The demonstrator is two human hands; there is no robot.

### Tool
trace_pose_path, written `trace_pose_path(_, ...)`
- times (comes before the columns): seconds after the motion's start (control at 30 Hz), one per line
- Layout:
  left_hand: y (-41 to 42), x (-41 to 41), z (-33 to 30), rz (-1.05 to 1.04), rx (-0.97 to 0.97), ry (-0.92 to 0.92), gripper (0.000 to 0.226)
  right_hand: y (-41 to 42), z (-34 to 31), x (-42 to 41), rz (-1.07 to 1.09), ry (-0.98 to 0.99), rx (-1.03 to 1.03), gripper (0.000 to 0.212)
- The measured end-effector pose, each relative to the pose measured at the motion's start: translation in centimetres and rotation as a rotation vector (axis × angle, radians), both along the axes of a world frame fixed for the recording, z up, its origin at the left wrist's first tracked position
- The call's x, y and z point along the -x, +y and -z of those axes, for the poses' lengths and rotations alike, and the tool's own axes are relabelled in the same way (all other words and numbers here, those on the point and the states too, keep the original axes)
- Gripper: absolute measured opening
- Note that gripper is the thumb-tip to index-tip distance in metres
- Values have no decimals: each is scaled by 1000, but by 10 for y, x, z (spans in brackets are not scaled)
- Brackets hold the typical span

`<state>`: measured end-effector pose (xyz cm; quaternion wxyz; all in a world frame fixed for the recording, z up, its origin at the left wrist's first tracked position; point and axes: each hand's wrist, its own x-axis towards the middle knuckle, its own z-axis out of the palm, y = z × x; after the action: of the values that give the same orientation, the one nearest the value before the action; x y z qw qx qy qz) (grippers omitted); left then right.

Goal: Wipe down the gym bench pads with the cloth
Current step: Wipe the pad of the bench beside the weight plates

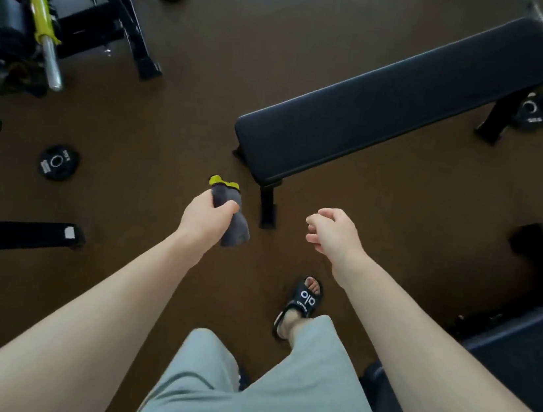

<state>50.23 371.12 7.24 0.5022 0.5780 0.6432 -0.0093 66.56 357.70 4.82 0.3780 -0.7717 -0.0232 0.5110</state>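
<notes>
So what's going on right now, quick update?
Left hand grips the grey cloth; right hand holds nothing. Bench pad ahead, not yet touched. Bare floor between, nothing in the way.

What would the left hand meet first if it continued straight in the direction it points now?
Probably the near end of the flat bench pad. The left hand, gripping the grey cloth, points up and slightly right toward it. Depth is unclear; it might meet the floor first.

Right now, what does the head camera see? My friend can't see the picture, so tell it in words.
A person's left hand grips a bunched grey and yellow cloth above a brown gym floor; the right hand hangs loosely curled and holds nothing. Ahead lies a long black bench pad, with weight plates scattered on the floor.
</notes>
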Motion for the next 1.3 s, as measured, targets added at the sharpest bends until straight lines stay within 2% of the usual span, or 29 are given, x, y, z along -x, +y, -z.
trace_pose_path(0.2,88,-75,67,-105,-170,-21,46,85,69,-56,-68,-70,-28,39)
trace_pose_path(0.3,141,-109,116,-122,-294,-54,41,127,122,-84,-49,-107,-58,40)
trace_pose_path(0.37,172,-130,152,-52,-443,-50,37,149,166,-102,4,-144,-57,41)
trace_pose_path(0.43,192,-145,188,132,-666,0,30,166,212,-115,21,-203,-50,42)
trace_pose_path(0.53,209,-158,257,545,-947,49,23,192,282,-130,-101,-413,-87,47)
trace_pose_path(0.57,212,-159,284,710,-952,80,25,202,305,-135,-152,-508,-124,48)
trace_pose_path(0.63,210,-161,337,1003,-837,164,33,225,350,-145,-258,-707,-198,50)
trace_pose_path(0.7,203,-162,382,1132,-793,230,45,246,392,-157,-372,-894,-196,51)
trace_pose_path(0.8,197,-167,428,968,-978,178,41,261,439,-169,-457,-1177,-120,52)
trace_pose_path(0.9,193,-182,449,864,-1098,201,45,261,458,-169,-357,-1317,-168,52)
trace_pose_path(1.07,173,-197,450,815,-862,300,65,260,455,-175,-369,-1302,-180,53)
trace_pose_path(1.3,217,-210,455,790,-799,317,61,265,456,-170,-360,-1371,-146,51)
